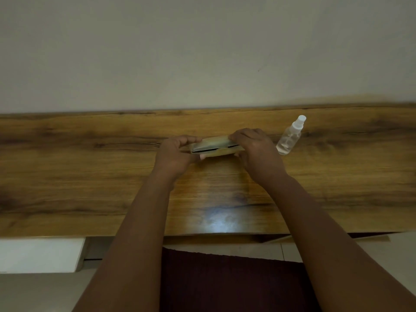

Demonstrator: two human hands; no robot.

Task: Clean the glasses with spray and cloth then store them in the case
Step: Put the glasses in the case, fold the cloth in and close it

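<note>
My left hand [174,154] and right hand [254,149] grip the case [213,146] by its ends, fingers curled shut; the spray [290,137] stands just right.

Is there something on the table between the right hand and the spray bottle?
Nothing visible. The spray bottle stands upright just right of the right hand, with only bare table between them. Both hands, the left hand too, grip the case.

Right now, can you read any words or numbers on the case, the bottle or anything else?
None: no words, numbers or signs can be read.
Case, held by left hand and right hand: plain, no print shows.
Spray bottle: clear, no label shows.
Wooden table: only grain.
</note>
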